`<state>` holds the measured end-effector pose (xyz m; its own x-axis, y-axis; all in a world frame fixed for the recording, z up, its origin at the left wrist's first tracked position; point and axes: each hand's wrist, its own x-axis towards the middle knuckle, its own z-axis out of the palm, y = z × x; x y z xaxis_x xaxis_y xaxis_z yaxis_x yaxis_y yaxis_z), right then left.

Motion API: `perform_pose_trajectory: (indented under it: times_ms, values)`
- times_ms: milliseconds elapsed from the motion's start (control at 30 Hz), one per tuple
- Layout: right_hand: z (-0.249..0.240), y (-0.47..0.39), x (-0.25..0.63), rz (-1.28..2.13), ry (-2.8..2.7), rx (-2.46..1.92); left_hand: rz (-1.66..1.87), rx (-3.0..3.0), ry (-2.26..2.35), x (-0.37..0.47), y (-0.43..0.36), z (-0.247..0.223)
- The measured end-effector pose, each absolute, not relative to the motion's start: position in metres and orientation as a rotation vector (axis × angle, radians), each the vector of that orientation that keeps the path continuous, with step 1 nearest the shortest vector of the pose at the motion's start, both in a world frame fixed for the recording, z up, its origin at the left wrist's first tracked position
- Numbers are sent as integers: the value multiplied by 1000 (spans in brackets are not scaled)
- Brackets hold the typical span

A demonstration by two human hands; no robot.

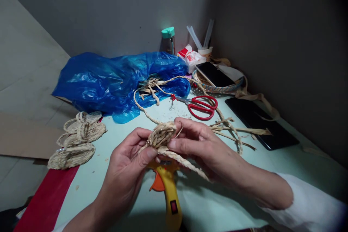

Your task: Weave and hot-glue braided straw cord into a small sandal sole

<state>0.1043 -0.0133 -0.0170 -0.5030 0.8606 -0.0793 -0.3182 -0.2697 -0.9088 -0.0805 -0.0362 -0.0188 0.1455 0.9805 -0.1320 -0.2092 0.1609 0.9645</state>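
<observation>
Between my two hands is a small coiled piece of braided straw (162,136), held above the table. My left hand (133,156) grips its left side, thumb on the near edge. My right hand (194,139) pinches its right side, where a thin strand sticks up by the fingers. One braid end hangs toward the lower right, and a long straw braid (141,108) runs from behind the coil toward the blue bag. Directly below lies a yellow glue gun (171,195) with an orange trigger, its front part hidden by my hands.
Small woven straw slippers (81,132) lie at the left edge. A blue plastic bag (108,79) spreads across the back. Red-handled scissors (202,108), loose straw strips (239,130), a black tablet-like slab (258,123) and a basket holding a phone (214,74) are right.
</observation>
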Motion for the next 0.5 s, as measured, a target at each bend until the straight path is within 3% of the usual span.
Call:
perform_pose_trajectory:
  times_ms: [500]
  values:
    - [-5, -8, 119, 1999, -1197, -707, 1119, 1597, 1149, -88, -37, -7]
